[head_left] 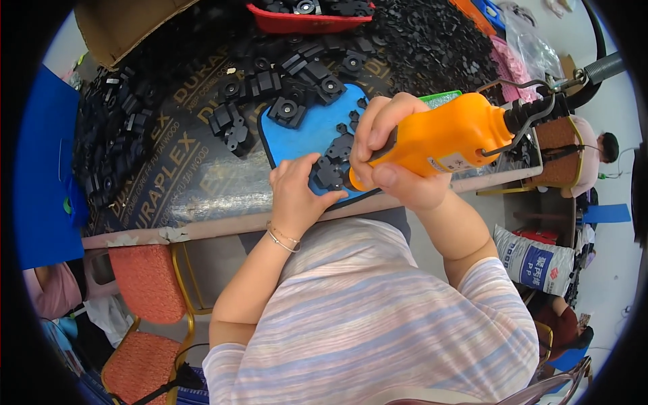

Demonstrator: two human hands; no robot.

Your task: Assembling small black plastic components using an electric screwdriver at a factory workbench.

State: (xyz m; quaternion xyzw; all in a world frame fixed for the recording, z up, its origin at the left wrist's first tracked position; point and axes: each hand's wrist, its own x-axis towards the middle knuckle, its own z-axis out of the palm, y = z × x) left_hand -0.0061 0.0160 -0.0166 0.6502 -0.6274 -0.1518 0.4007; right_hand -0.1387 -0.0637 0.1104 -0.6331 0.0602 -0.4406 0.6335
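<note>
My right hand (pixel 395 158) grips an orange electric screwdriver (pixel 449 138), its tip pointing down at a small black plastic part (pixel 329 174). That part lies on a blue mat (pixel 307 131) near the table's front edge. My left hand (pixel 297 196) rests on the mat and holds the black part steady with its fingers. A thin bracelet circles the left wrist. A few more black parts (pixel 289 109) lie on the mat further back.
Heaps of black plastic parts (pixel 135 115) cover the dark board table top (pixel 202 182). A red tray (pixel 304 20) of parts stands at the back. A red-orange chair (pixel 145 270) is at my left. Another person (pixel 597 152) sits at the right, beside a white sack (pixel 536 260).
</note>
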